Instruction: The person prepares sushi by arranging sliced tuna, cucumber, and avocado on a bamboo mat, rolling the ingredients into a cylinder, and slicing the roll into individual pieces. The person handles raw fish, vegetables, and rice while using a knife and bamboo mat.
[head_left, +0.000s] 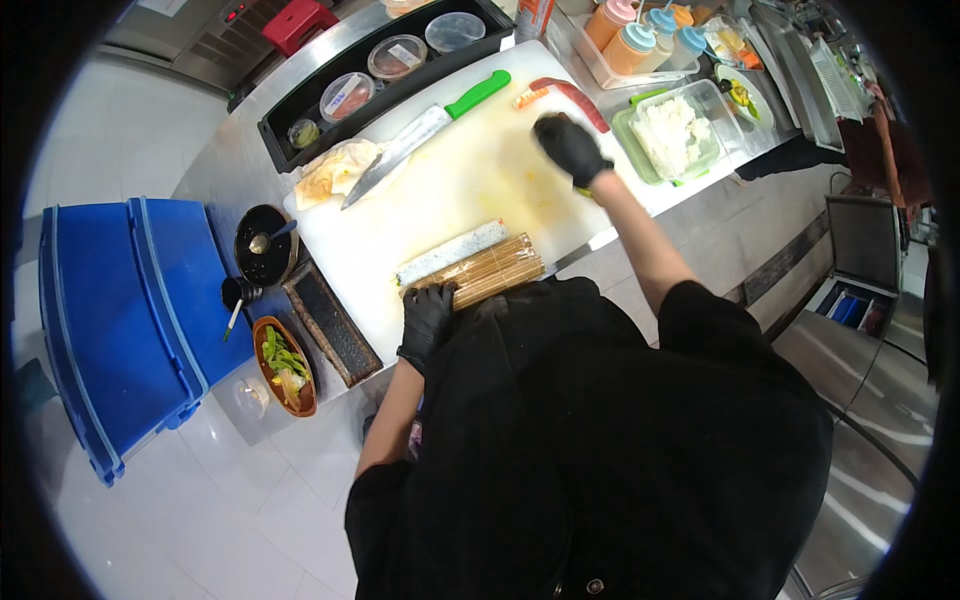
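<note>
A long rice-covered sushi roll lies on the white cutting board, along the far edge of a bamboo rolling mat that looks wrapped in clear film. My left hand, in a black glove, rests with its fingers on the mat's left end. My right hand, also black-gloved, is blurred over the board's right part; whether it holds anything is unclear. Beyond it lie a strip of red fish and a small orange-and-white piece. A green-handled knife rests on the board, its blade against a crumpled pale cloth.
A black tray with lidded tubs borders the board's far side. Right stand a box of white rice and sauce bottles. Left are a black bowl, a dark rectangular plate and a brown dish of greens. Another blade lies near my body.
</note>
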